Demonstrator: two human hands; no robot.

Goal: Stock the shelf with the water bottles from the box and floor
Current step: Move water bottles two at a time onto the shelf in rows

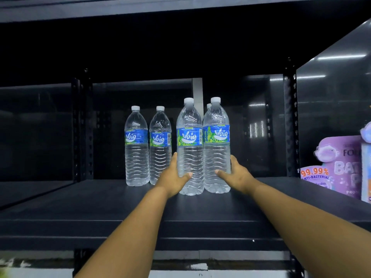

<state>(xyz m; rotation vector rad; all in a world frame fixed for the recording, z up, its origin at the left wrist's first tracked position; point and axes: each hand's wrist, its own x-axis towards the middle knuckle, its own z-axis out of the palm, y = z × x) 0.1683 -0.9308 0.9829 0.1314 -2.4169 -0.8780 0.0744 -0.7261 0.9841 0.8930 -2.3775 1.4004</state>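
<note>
Two hands hold water bottles upright on a dark store shelf (200,207).

The left hand (173,178) grips the lower part of one front bottle (189,149), thumb curled across it; the right hand (236,175) grips the bottle touching it (216,145) the same way. Both bottles stand on the shelf. Two more bottles (137,149) stand farther back to the left, and another cap (208,106) peeks out behind. Purple packaging (341,167) sits at the far right.

Both hands (172,177) around shelved bottles (202,149)
</note>
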